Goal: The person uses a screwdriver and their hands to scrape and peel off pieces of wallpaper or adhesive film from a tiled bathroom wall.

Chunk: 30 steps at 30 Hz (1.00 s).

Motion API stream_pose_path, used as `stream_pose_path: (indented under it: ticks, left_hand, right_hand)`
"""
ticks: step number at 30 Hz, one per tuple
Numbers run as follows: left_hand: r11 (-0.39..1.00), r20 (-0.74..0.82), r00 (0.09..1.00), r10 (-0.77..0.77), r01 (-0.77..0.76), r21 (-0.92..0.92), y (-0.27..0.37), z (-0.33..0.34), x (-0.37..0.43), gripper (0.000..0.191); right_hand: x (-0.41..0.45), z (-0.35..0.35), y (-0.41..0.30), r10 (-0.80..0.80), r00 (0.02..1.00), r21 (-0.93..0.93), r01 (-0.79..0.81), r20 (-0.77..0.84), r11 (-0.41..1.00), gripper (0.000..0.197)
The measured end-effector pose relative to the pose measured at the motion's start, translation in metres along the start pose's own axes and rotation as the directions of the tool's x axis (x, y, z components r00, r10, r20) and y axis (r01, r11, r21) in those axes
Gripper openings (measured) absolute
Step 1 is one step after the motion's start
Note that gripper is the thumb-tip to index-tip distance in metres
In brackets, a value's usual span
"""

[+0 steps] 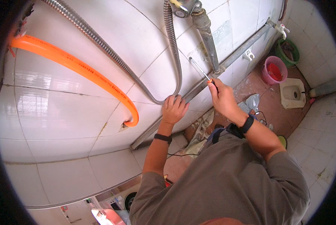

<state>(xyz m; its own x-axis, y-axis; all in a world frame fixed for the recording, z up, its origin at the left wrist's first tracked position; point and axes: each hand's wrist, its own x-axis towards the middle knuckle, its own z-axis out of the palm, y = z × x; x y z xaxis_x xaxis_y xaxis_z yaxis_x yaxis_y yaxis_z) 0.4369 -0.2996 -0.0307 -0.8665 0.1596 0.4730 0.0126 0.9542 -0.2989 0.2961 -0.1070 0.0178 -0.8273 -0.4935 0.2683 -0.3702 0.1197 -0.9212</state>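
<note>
My right hand (pixel 222 96) grips the orange handle of a screwdriver (pixel 199 68). The tip of its metal shaft meets the white wall tile beside a rough, chipped patch (pixel 198 53). Lower and to the left, my left hand (pixel 174 109) rests on the bend of a corrugated metal hose (pixel 128 72), with the fingers over it near the grey horizontal pipe (pixel 197 91). Whether those fingers close around the hose or only press on it is hard to see. The hose loops up to a metal-bodied valve or meter (pixel 182 8) joined to a vertical grey pipe (pixel 211 47).
An orange pipe (pixel 83 69) curves down into a hole in the tiled wall. At the right are a white tap (pixel 282 30), a green bucket (pixel 287 53), a pink bucket (pixel 274 70) and a squat toilet (pixel 292 92). Plastic sheeting (pixel 201 130) lies on the floor.
</note>
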Motion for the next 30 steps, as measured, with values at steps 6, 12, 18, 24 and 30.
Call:
stream_pose_path:
  ticks: [6, 12, 18, 24, 30]
  left_hand:
    - [1.0, -0.015, 1.0, 0.002, -0.002, 0.003, 0.0, -0.001, 0.001, 0.022]
    - [1.0, -0.042, 0.999, 0.004, -0.004, -0.02, 0.0, 0.001, 0.001, 0.026]
    - [1.0, -0.043, 0.999, 0.018, -0.019, -0.021, -0.001, 0.002, 0.001, 0.026]
    - [0.999, -0.029, 1.0, 0.004, -0.006, -0.053, -0.002, 0.006, 0.0, 0.026]
    - [0.999, -0.011, 1.0, -0.001, 0.001, -0.044, -0.001, 0.005, -0.002, 0.021]
  right_hand:
    - [0.006, 0.001, -0.011, -0.027, 0.999, 0.04, 0.028, -0.038, 0.999, 0.017]
    - [0.002, -0.002, -0.008, -0.004, 1.0, 0.03, 0.004, -0.014, 1.0, 0.018]
    - [0.0, -0.002, -0.006, 0.138, 0.99, 0.03, -0.138, 0.008, 0.99, 0.02]
    - [0.0, 0.006, -0.002, 0.096, 0.994, 0.044, -0.093, -0.059, 0.995, 0.023]
    - [0.0, 0.008, 0.0, 0.097, 0.994, 0.078, -0.093, -0.045, 0.993, 0.022]
